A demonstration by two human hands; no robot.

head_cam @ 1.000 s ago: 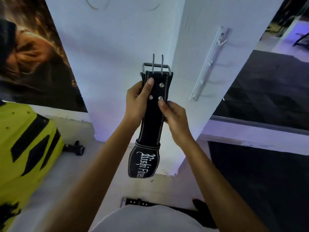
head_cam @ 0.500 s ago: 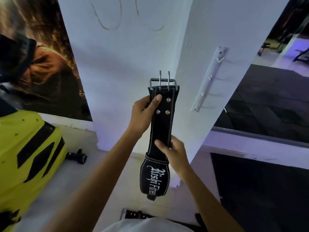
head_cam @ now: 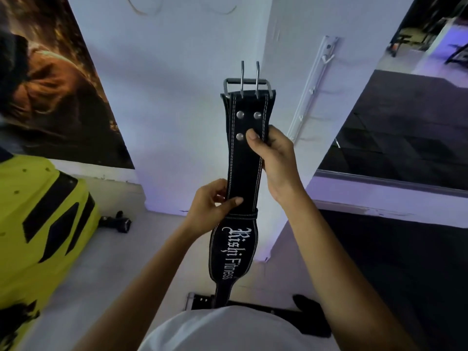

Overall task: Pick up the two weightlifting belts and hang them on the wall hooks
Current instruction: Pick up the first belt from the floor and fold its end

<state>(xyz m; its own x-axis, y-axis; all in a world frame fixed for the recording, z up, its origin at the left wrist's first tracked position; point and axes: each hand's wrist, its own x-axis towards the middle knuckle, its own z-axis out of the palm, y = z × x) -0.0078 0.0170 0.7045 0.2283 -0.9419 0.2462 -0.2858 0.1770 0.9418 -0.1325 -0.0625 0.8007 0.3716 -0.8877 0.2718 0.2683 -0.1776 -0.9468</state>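
Held belt: black leather weightlifting belt (head_cam: 245, 158), upright in front of the white pillar corner, buckle end up, white stitching along both edges, white "Rishi Fitness" lettering on the wide lower part.
Buckle: steel double-prong buckle (head_cam: 247, 83) at the top, both prongs pointing up, clear of the wall.
Right hand: right hand (head_cam: 277, 158) on the belt's right edge just below the rivets, thumb across the front face, fingers clenched round the strap from behind.
Left hand: left hand (head_cam: 209, 207) lower down on the left edge, just above the keeper loop, thumb pressed on the front, fingers grasping the strap.
Second belt: second black belt (head_cam: 202, 300) flat on the floor near the bottom edge, mostly hidden behind the white shirt; possibly a buckle at its left end, too cut off to tell.
Hook rail: white wall hook rail (head_cam: 312, 87) on the pillar's right face, running diagonally, several small hooks, all bare, well to the right of the buckle.
Left side: yellow-and-black padded equipment (head_cam: 43, 224), small black dumbbell (head_cam: 115, 221) beside it on the floor, large wall poster (head_cam: 55, 79) above.
Right side: dark rubber floor mat (head_cam: 395, 262).
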